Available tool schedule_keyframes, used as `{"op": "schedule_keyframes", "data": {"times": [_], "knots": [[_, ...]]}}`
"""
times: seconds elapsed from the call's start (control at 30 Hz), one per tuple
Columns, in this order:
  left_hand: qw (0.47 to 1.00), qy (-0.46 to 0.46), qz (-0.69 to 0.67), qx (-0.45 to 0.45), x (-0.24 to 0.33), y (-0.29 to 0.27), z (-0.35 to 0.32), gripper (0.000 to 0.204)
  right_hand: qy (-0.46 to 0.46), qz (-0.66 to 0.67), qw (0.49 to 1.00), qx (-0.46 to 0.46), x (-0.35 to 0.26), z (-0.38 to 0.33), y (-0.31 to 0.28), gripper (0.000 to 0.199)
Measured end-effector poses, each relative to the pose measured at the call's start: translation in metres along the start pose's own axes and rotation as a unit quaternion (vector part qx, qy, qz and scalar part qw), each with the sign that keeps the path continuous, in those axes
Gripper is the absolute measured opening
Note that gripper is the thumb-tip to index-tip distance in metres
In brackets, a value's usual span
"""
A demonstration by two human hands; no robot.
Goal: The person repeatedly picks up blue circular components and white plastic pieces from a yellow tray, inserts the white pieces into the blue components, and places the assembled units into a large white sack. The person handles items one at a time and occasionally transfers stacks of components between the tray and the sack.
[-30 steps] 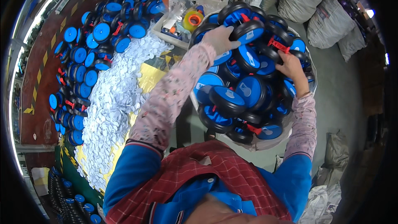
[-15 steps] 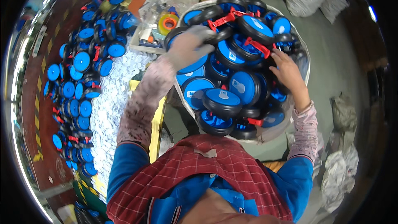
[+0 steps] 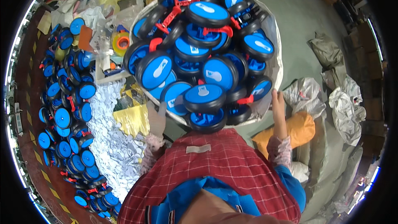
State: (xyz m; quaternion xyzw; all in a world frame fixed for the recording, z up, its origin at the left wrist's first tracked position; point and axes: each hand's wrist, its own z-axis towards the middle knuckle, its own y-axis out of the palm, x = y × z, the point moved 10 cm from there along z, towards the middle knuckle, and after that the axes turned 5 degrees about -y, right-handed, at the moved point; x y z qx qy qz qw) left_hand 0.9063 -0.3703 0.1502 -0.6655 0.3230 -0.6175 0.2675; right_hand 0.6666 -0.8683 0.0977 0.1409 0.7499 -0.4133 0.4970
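A big white sack (image 3: 278,54) stands in front of me, heaped with wheels (image 3: 204,95) that have blue discs, black tyres and red brackets. My left hand (image 3: 156,119), in a grey glove, is low beside the sack's near left side, its fingers pointing up and apart. On the opposite side, my bare right hand (image 3: 279,110) has its fingers stretched out, fingertips close to the sack's right rim. Whether either hand touches the sack cannot be made out. Nothing shows in either hand.
Left of me is a table (image 3: 37,174) with rows of more wheels (image 3: 62,118) and a pile of white discs (image 3: 112,141). A yellow sheet (image 3: 132,120), a white tray (image 3: 99,74) and a tape roll (image 3: 121,42) lie nearby. An orange bag (image 3: 290,132) and crumpled sacks (image 3: 346,108) are at right.
Both hands have come down and back toward me, the left off the wheel pile and the right from the pile's right side to the sack's outer side. The view has shifted.
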Motion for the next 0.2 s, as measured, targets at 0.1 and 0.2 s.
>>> {"op": "schedule_keyframes", "data": {"times": [0.1, 0.2], "knots": [[0.976, -0.121, -0.155, -0.096, -0.017, 0.014, -0.004, 0.031, 0.034, -0.124, 0.988, -0.089, -0.017, -0.005, 0.010, 0.051], [0.980, -0.043, -0.193, 0.017, -0.075, 0.039, 0.031, 0.044, 0.017, -0.050, 0.993, -0.108, 0.000, 0.029, 0.024, 0.051]]}}
